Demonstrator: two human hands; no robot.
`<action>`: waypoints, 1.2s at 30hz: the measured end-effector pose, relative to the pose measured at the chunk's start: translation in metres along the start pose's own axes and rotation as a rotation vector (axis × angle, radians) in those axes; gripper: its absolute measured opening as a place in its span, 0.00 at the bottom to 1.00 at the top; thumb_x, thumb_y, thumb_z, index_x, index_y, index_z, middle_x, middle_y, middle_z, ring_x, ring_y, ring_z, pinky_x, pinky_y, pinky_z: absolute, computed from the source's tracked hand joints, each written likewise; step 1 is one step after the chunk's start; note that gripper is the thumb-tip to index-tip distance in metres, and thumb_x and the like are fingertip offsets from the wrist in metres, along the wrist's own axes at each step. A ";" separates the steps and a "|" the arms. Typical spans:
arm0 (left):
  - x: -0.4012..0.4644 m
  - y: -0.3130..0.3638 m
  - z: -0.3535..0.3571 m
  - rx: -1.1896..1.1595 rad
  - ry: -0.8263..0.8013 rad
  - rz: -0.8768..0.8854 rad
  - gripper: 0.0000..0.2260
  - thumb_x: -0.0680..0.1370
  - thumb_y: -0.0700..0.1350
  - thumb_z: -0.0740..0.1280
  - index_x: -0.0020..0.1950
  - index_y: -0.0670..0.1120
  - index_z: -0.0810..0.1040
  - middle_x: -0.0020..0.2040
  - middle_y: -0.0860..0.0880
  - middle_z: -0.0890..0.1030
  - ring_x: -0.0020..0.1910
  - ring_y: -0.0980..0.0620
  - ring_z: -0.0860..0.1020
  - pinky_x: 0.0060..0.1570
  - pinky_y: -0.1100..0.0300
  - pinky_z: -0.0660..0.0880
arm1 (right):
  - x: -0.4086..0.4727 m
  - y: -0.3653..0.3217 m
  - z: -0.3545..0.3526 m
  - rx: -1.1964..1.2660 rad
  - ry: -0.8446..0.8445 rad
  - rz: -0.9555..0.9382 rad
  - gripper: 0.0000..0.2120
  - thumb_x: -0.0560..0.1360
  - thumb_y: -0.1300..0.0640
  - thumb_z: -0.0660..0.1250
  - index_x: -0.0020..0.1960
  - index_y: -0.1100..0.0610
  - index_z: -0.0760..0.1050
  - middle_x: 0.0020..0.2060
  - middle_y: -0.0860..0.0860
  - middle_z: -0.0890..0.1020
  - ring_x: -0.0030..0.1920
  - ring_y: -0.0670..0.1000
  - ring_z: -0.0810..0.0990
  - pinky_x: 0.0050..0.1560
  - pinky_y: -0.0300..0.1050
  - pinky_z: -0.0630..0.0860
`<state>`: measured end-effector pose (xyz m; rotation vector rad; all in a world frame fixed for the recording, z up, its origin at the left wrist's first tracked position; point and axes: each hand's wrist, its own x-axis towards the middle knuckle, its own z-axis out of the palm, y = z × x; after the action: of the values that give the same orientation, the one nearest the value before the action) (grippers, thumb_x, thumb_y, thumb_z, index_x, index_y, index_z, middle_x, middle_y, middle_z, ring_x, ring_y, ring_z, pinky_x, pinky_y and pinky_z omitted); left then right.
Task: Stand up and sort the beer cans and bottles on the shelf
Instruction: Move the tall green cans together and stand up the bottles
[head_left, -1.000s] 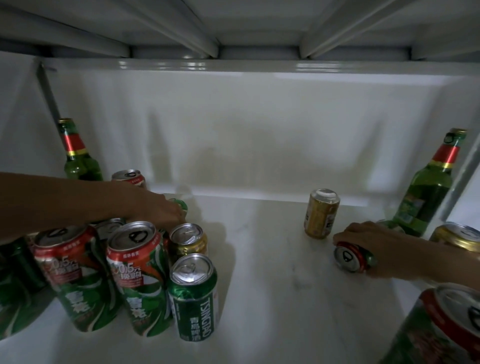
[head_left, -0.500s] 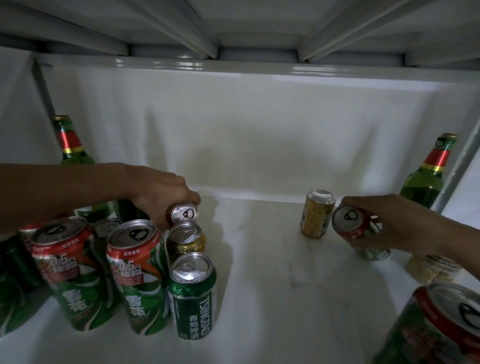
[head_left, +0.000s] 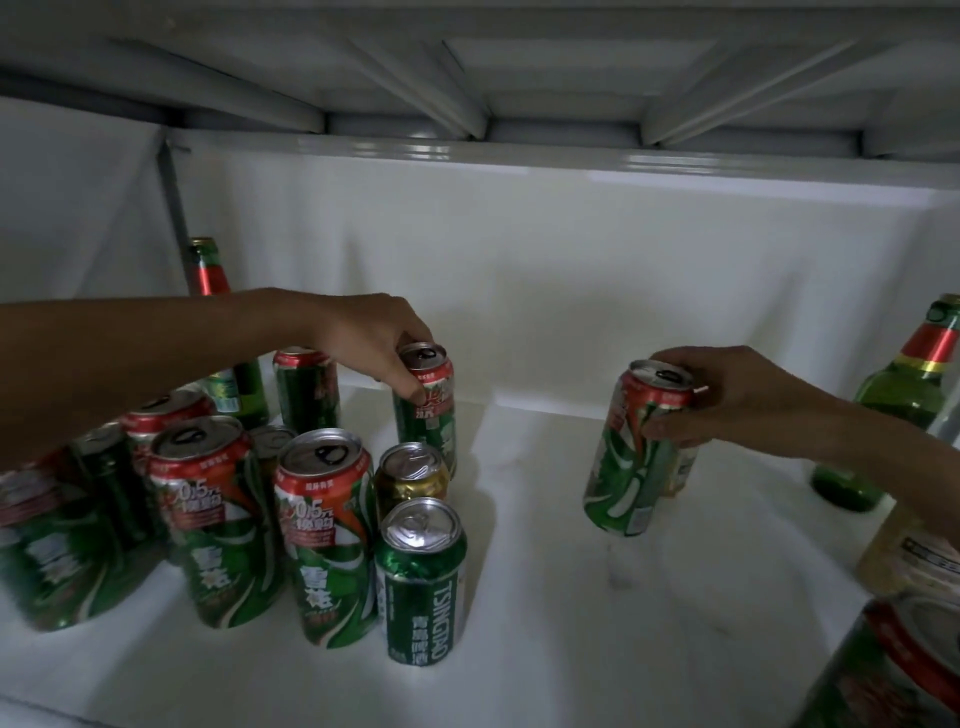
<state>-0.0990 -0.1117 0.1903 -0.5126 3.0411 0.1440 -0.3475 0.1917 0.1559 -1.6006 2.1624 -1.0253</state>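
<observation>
My left hand (head_left: 371, 338) grips the top of a green-and-red can (head_left: 428, 415) that stands upright behind the left cluster. My right hand (head_left: 737, 400) holds another green-and-red can (head_left: 631, 467) by its upper part, nearly upright on the white shelf (head_left: 545, 597). A gold can (head_left: 680, 467) is mostly hidden behind that one. On the left stand several upright cans, among them a green Tsingtao can (head_left: 421, 587), a small gold can (head_left: 410, 478) and two tall green-and-red cans (head_left: 327, 540) (head_left: 213, 525).
A green bottle (head_left: 208, 270) stands at the back left behind my forearm, another green bottle (head_left: 904, 405) at the right. A pale can (head_left: 904, 556) and a large can (head_left: 898, 670) sit at the lower right corner. The shelf above hangs low overhead.
Both hands have raised their lying cans upright. The left can now stands behind the cluster; the right can has gone from lying by the gold can to standing before it.
</observation>
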 end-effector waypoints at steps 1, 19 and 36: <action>0.000 0.002 -0.001 -0.006 -0.017 -0.003 0.16 0.69 0.59 0.76 0.54 0.56 0.83 0.48 0.54 0.87 0.49 0.53 0.85 0.53 0.46 0.82 | 0.005 -0.001 0.005 0.032 -0.006 0.005 0.20 0.68 0.61 0.81 0.56 0.49 0.82 0.48 0.42 0.88 0.47 0.43 0.87 0.40 0.35 0.82; 0.014 0.012 0.006 -0.208 -0.129 -0.068 0.14 0.73 0.50 0.77 0.58 0.50 0.82 0.49 0.52 0.86 0.43 0.58 0.83 0.42 0.61 0.80 | 0.078 -0.024 0.064 0.042 -0.258 0.105 0.28 0.67 0.53 0.83 0.62 0.51 0.74 0.58 0.49 0.82 0.56 0.51 0.84 0.54 0.52 0.85; -0.024 0.037 -0.018 -0.082 0.072 0.008 0.37 0.78 0.56 0.73 0.81 0.62 0.55 0.79 0.54 0.64 0.77 0.51 0.65 0.74 0.50 0.67 | 0.015 -0.051 -0.010 0.198 -0.182 0.131 0.51 0.51 0.33 0.83 0.71 0.43 0.72 0.62 0.44 0.84 0.61 0.49 0.84 0.57 0.39 0.81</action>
<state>-0.0894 -0.0711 0.2129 -0.5218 3.1185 0.2578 -0.3216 0.1746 0.1995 -1.3866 1.9509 -0.9789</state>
